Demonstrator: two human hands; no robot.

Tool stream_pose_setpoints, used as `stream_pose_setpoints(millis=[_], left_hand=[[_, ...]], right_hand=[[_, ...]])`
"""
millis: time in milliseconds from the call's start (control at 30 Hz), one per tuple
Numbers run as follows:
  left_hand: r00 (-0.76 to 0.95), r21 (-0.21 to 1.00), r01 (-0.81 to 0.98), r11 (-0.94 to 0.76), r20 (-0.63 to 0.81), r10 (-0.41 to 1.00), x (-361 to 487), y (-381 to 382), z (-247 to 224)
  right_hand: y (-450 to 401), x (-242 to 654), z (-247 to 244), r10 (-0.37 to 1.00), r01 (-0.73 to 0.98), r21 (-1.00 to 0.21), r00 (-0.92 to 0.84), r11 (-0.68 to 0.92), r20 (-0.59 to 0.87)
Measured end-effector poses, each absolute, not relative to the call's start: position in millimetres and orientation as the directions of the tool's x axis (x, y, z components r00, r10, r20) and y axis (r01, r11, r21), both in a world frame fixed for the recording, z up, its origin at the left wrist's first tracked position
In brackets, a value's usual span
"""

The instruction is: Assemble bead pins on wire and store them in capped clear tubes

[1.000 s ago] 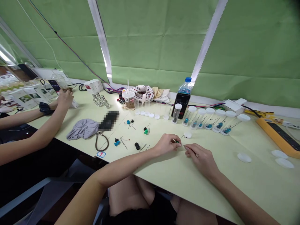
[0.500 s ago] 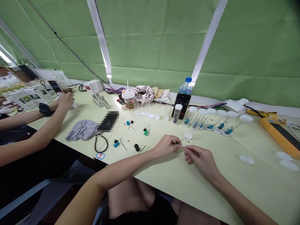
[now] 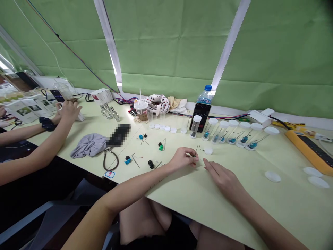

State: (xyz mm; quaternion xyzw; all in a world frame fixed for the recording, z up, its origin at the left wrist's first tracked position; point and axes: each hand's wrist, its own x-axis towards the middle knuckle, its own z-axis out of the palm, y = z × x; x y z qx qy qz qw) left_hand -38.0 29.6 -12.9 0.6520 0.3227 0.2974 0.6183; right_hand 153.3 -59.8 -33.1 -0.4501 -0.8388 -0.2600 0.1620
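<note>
My left hand (image 3: 183,159) pinches a small dark part from which a thin bent wire (image 3: 199,147) sticks up, with a tiny knob at its end. The fingers cover most of the part. Just right of it, my right hand (image 3: 221,173) has its fingers stretched toward the left fingertips, apart from them, with nothing visible in it. A round white cap (image 3: 208,151) lies beyond the hands. Left of my left hand are a black part (image 3: 151,164) with loose metal pins, a blue part (image 3: 127,160) with a bent wire, and a green-and-black part (image 3: 161,146).
Clear tubes with white caps (image 3: 232,133) holding blue parts stand in a row at the back. A phone (image 3: 200,117) showing a timer leans against a bottle (image 3: 205,94). An orange power strip (image 3: 308,152) lies right. At left, another person's hands (image 3: 68,111) work.
My right fingers have opened from a pinch and drawn slightly away from the left fingertips. The bent wire in my left hand has swung more upright.
</note>
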Motion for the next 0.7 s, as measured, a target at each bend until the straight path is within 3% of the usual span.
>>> stream_pose_setpoints(millis=[233,700], left_hand=[[0.599,0.998,0.052,-0.042,0.002,0.801,-36.3,26.0,-15.1],[0.595,0.996,0.054,-0.072,0.026,0.803,-36.8,25.5,-18.7]], right_hand=[[-60.7,151.7,-23.4,0.608,0.809,0.263,-0.573,0.525,0.550],[-61.6,153.3,-27.1,0.677,0.818,0.052,-0.507,0.573,0.533]])
